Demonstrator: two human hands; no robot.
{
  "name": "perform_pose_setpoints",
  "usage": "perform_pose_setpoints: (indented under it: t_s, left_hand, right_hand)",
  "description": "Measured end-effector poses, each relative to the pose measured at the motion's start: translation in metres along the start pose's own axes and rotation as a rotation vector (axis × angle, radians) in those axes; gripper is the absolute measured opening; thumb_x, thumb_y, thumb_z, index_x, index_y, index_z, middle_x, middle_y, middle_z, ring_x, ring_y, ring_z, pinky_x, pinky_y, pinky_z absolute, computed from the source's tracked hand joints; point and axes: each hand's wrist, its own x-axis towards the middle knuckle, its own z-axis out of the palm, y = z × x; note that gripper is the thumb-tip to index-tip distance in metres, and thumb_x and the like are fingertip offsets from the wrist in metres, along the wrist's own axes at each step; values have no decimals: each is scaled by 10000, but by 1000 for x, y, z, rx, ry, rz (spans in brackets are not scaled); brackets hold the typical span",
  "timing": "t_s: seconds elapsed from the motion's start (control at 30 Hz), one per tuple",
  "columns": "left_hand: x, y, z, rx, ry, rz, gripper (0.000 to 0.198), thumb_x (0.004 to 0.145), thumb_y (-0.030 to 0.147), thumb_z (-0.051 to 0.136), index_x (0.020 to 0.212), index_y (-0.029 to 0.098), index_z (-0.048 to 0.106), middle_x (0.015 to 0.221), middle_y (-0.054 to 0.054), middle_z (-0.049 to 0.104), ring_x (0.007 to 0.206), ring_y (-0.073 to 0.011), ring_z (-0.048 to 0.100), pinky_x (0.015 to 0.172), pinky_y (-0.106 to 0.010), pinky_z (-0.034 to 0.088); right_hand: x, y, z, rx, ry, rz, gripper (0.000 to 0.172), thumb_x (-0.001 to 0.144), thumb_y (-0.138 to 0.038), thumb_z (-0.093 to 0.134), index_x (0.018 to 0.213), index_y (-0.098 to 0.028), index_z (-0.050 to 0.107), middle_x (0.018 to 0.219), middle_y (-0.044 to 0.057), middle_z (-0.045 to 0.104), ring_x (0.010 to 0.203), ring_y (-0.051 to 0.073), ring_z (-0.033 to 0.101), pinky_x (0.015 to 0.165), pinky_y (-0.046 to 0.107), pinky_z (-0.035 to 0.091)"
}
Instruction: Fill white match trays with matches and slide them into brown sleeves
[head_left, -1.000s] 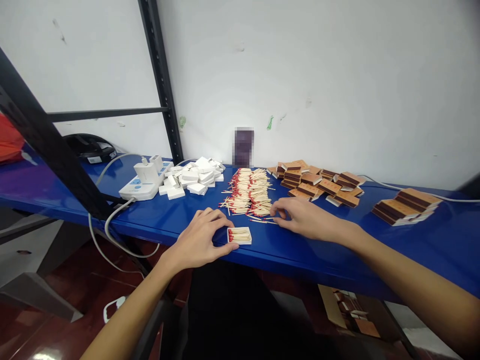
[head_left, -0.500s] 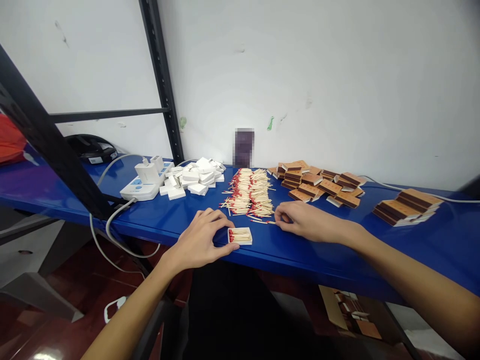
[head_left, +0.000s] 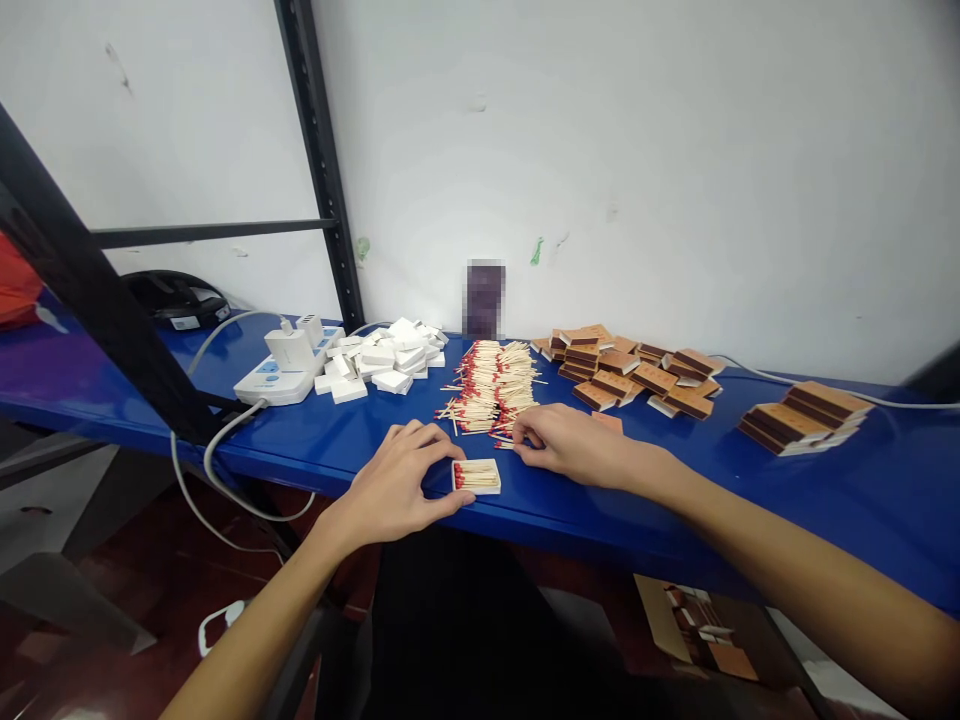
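Note:
A small white tray [head_left: 477, 476] filled with red-tipped matches lies near the front edge of the blue shelf [head_left: 315, 430]. My left hand [head_left: 401, 483] rests beside it, fingers curled, thumb and fingertips touching the tray's left side. My right hand [head_left: 568, 444] lies just right of the tray, its fingers pinched on loose matches at the near edge of the match pile [head_left: 491, 388].
White empty trays [head_left: 386, 356] are heaped at the back left beside a white power strip [head_left: 289, 365] with cables. Brown matchbox sleeves [head_left: 634, 365] lie behind my right hand, a stack of closed boxes [head_left: 806, 412] farther right. A black rack post [head_left: 315, 150] stands left.
My right hand has slid left along the near edge of the match pile, closer to the tray. The left hand has stayed on the tray.

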Motion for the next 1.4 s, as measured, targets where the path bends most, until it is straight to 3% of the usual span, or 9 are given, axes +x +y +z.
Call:
perform_pose_setpoints:
  t_s: [0.2, 0.47, 0.73, 0.87, 1.13, 1.4]
  left_hand:
    - [0, -1, 0, 7, 2, -1, 338, 868, 534, 619, 1039, 243, 635, 1064, -21, 609, 1005, -232, 527, 939, -411, 370]
    - [0, -1, -1, 18, -6, -11, 342, 872, 531, 610, 1049, 239, 631, 1074, -32, 606, 999, -239, 522, 937, -418, 375]
    - [0, -1, 0, 19, -4, -12, 335, 874, 528, 607, 1045, 241, 632, 1080, -36, 611, 1006, -244, 523, 955, -430, 366]
    - [0, -1, -1, 16, -12, -11, 338, 878, 531, 601, 1049, 240, 633, 1089, -39, 610, 1008, -244, 520, 949, -426, 363]
    - [2, 0, -2, 15, -17, -8, 319, 874, 505, 619, 1057, 244, 640, 1096, -32, 615, 997, -238, 520, 913, -408, 372]
    - [1, -2, -1, 11, -7, -8, 335, 867, 528, 616, 1047, 248, 647, 1081, -33, 615, 998, -238, 525, 926, -412, 369]
  right_hand:
    - [0, 0, 0, -9, -51, -5, 67, 845, -221, 553, 799, -202, 598, 774, 22, 621, 737, 161, 533, 618, 249, 321]
    - [10, -1, 7, -54, 75, -40, 172, 931, -321, 516, 896, -193, 624, 896, 57, 668, 812, 188, 576, 650, 274, 331]
    - [10, -1, 2, -61, 44, -40, 162, 922, -284, 520, 961, -189, 646, 946, 70, 694, 862, 208, 600, 680, 284, 360]
    - [15, -7, -6, -139, -16, -59, 167, 907, -259, 515, 977, -200, 655, 975, 70, 704, 888, 217, 610, 646, 275, 344]
    - [37, -30, -30, -349, -236, -71, 153, 808, -194, 565, 837, -147, 707, 834, 107, 703, 709, 197, 605, 551, 272, 310]
    - [38, -39, -31, -305, -300, -138, 147, 743, -204, 618, 842, -177, 724, 716, 56, 688, 632, 174, 582, 535, 259, 316]
